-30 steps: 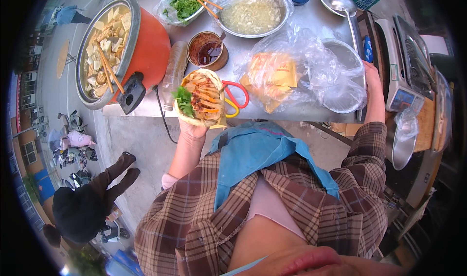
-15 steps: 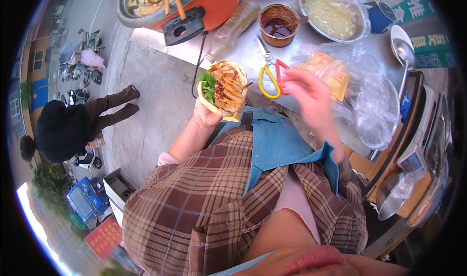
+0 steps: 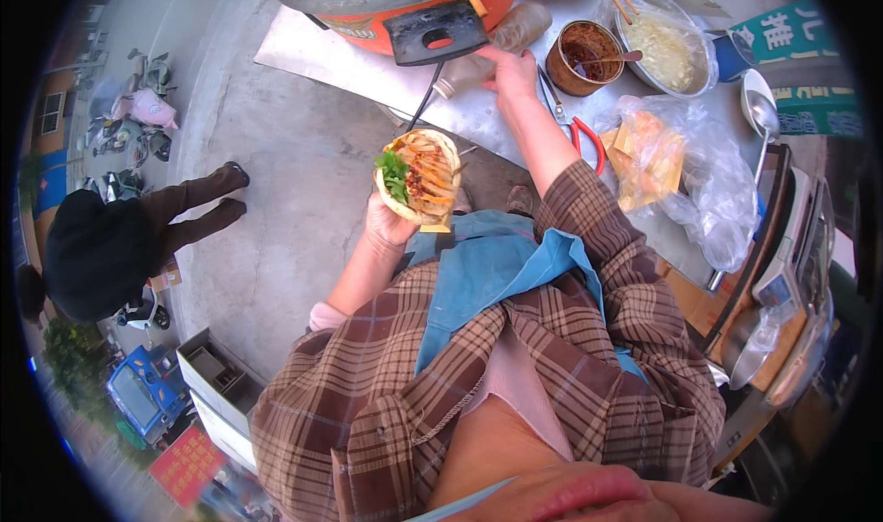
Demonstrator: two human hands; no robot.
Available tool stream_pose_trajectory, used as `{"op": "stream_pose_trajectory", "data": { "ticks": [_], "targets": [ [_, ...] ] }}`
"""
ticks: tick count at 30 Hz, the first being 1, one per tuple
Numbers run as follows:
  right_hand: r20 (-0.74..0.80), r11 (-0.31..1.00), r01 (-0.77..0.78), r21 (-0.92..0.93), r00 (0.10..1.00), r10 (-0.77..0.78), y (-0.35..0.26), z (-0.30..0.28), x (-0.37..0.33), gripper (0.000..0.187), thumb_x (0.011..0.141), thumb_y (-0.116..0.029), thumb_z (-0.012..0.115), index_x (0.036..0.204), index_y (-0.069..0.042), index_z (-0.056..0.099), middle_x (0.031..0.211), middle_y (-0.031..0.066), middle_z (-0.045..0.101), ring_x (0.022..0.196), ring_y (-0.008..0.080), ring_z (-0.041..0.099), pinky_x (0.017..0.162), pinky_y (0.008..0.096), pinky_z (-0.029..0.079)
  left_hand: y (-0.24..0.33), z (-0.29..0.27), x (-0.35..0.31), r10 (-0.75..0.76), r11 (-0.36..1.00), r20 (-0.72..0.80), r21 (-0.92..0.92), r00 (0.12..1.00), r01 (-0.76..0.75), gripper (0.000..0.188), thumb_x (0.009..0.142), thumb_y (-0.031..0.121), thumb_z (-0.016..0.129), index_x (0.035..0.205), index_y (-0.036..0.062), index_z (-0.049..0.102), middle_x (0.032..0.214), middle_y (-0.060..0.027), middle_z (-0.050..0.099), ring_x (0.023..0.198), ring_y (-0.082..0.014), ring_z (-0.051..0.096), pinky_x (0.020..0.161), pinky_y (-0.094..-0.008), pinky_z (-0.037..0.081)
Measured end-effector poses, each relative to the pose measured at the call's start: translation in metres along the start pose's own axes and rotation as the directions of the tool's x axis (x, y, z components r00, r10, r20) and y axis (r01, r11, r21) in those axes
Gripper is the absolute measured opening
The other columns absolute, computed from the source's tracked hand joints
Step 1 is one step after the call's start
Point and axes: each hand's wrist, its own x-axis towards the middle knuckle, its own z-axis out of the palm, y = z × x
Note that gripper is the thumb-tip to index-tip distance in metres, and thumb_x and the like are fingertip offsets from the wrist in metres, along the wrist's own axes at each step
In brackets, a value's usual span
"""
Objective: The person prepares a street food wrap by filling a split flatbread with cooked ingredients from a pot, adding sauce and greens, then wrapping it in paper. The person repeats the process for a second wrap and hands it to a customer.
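Observation:
My left hand [image 3: 390,220] holds up a stuffed flatbread [image 3: 430,177], with a scrap of yellow paper showing at its lower edge. Sliced pale filling, red chilli bits and green leaves show in its open top. Stretched across the table, my right hand [image 3: 515,79] has its fingers apart at a clear plastic bottle [image 3: 463,74] lying on its side. The fingers partly cover the bottle's middle. Beneath my right forearm lie scissors [image 3: 589,145]; the red handle shows, while the yellow one is hidden.
An orange pot [image 3: 354,27] with a black control box [image 3: 434,33] stands at the far edge. Right of it are a sauce tin [image 3: 563,73], a bowl of pale shreds [image 3: 667,48] and plastic bags [image 3: 722,191]. A person [image 3: 97,255] stands off left.
My right hand has moved from beside the scissors, forward and left to the bottle. The view has shifted, and my left hand still holds the flatbread.

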Motion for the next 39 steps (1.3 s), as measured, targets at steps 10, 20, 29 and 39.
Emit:
{"op": "stream_pose_trajectory", "data": {
  "ticks": [10, 20, 29, 39],
  "targets": [
    [-0.142, 0.989, 0.110, -0.098, 0.982, -0.124, 0.009, 0.017, 0.005, 0.037, 0.062, -0.008, 0.072, 0.093, 0.005, 0.056, 0.089, 0.0139, 0.062, 0.080, 0.0242, 0.060, 0.068, 0.0341, 0.047, 0.019, -0.001, 0.005, 0.018, 0.998, -0.160, 0.063, 0.987, -0.008, 0.070, 0.080, 0.063, 0.044, 0.124, 0.0080, 0.045, 0.114, -0.0158, 0.055, 0.097, -0.0389, 0.054, 0.068, -0.0532, 0.050],
    [0.501, 0.851, -0.435, 0.295, 0.828, 0.250, 0.009, -0.030, -0.066, 0.046, 0.061, -0.001, 0.061, 0.106, -0.001, 0.052, 0.101, 0.0121, 0.060, 0.093, 0.0234, 0.059, 0.084, 0.0382, 0.043, 0.046, 0.003, -0.022, -0.001, 0.996, -0.193, 0.083, 0.981, 0.018, 0.070, 0.081, 0.062, 0.043, 0.129, 0.0103, 0.041, 0.121, -0.0151, 0.052, 0.101, -0.0393, 0.053, 0.072, -0.0536, 0.046],
    [0.514, 0.831, 0.138, 0.539, 0.727, -0.455, -0.055, -0.036, -0.169, 0.065, 0.070, -0.003, 0.059, 0.130, 0.002, 0.036, 0.125, 0.0140, 0.049, 0.117, 0.0286, 0.046, 0.103, 0.0406, 0.032, 0.092, -0.035, -0.005, -0.150, 0.989, 0.193, 0.029, 0.970, 0.147, 0.065, 0.080, 0.035, 0.055, 0.135, 0.0070, 0.033, 0.134, -0.0152, 0.040, 0.122, -0.0346, 0.040, 0.098, -0.0542, 0.034],
    [0.291, 0.679, 0.686, 0.260, 0.615, -0.733, -0.128, -0.007, -0.185, 0.050, 0.065, 0.010, 0.064, 0.113, 0.002, 0.054, 0.106, 0.0098, 0.061, 0.098, 0.0208, 0.058, 0.090, 0.0313, 0.043, 0.048, 0.021, 0.046, -0.286, 0.946, 0.288, 0.239, 0.914, 0.220, 0.078, 0.069, 0.027, 0.075, 0.132, 0.0055, 0.036, 0.132, -0.0105, 0.044, 0.124, -0.0271, 0.039, 0.107, -0.0440, 0.025]
  ]
}}
